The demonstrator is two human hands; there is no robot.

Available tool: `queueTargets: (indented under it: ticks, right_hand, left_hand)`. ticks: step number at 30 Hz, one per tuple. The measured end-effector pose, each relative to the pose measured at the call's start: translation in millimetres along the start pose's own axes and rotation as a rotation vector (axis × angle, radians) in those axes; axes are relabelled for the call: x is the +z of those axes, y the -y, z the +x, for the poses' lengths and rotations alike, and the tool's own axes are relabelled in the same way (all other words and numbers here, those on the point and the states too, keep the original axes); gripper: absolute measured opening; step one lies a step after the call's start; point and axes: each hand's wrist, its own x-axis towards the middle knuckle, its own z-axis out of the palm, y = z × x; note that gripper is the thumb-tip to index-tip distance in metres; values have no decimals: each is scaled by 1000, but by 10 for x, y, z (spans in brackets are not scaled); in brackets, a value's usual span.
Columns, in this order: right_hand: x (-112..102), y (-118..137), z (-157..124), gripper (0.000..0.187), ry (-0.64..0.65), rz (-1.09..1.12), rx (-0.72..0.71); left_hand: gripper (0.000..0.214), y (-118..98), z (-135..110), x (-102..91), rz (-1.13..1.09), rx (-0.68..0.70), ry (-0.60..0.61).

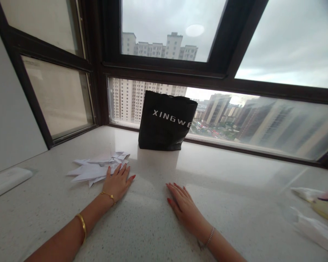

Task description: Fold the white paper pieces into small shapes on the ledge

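My left hand (118,183) lies flat with its fingers spread, the fingertips at the near right edge of a pile of folded white paper (94,170). Whether those fingertips press on the paper or just rest beside it, I cannot tell. My right hand (182,202) rests palm down on the pale speckled countertop (142,225), fingers stretched out and nothing in them. Beyond both hands a black bag (165,125) with white lettering stands upright against the window.
Dark window frames (164,74) border the surface at the back and left. A white rectangular object (9,182) sits at the left edge. On the far right is a partly cut-off, blurred white and yellow package (324,207).
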Motion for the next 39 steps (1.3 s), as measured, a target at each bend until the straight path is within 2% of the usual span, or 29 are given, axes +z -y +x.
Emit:
queueTargets:
  ticks: [4, 7, 10, 13, 17, 23, 26, 31, 36, 39]
  right_hand:
    - [1, -10, -2, 46, -8, -8, -15]
    - [21, -32, -1, 45, -19, -7, -22]
    - [57, -65, 2, 46, -35, -5, -24]
    - [85, -88, 3, 46, -57, -10, -35]
    - [77, -73, -3, 44, -66, -15, -38]
    - [37, -39, -8, 45, -29, -22, -25]
    - [41, -37, -7, 45, -29, -24, -21]
    - [62, -33, -9, 44, -49, -19, -33]
    - [43, -9, -10, 44, -43, -23, -29]
    - [16, 19, -11, 44, -22, -30, -16]
  left_hand:
    - [51, -56, -2, -64, -14, -16, -10]
    - [53, -203, -60, -169, -39, 60, -56]
    - [60, -374, -156, -227, -103, 161, 8]
    - [63, -459, -230, -203, -146, 209, 54]
    - [60, -393, -218, -133, -145, 178, 58]
    - [59, -178, -99, -93, -73, 22, 139]
    - [61, -118, -80, -59, -58, -10, 157]
    - [62, -129, -95, -17, -44, 15, 103]
    - [60, -182, -109, -5, -104, 99, 16]
    - [60, -211, -118, 29, -153, 176, 35]
